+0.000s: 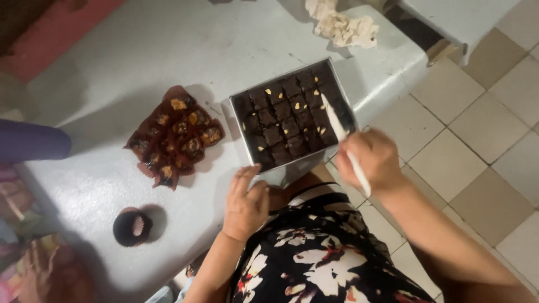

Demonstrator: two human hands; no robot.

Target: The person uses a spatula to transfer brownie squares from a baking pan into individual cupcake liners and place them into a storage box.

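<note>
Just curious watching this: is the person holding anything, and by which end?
The right hand grips a white knife near its handle end, blade over the brownie tray. The left hand holds nothing.

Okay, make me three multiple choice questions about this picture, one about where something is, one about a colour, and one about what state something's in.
1. Where does the pile of filled paper cups lie?
A. left of the square tray
B. inside the tray
C. on the tiled floor

2. What colour is the knife in the right hand?
A. red
B. white
C. black

3. In what state is the cake in the tray?
A. uncut, one slab
B. cut into small squares
C. all taken out

Answers:
1. A, the cups sit on the table beside the tray's left side.
2. B, blade and handle look white.
3. B, a grid of cuts shows, and the left hand rests near the tray.
</note>
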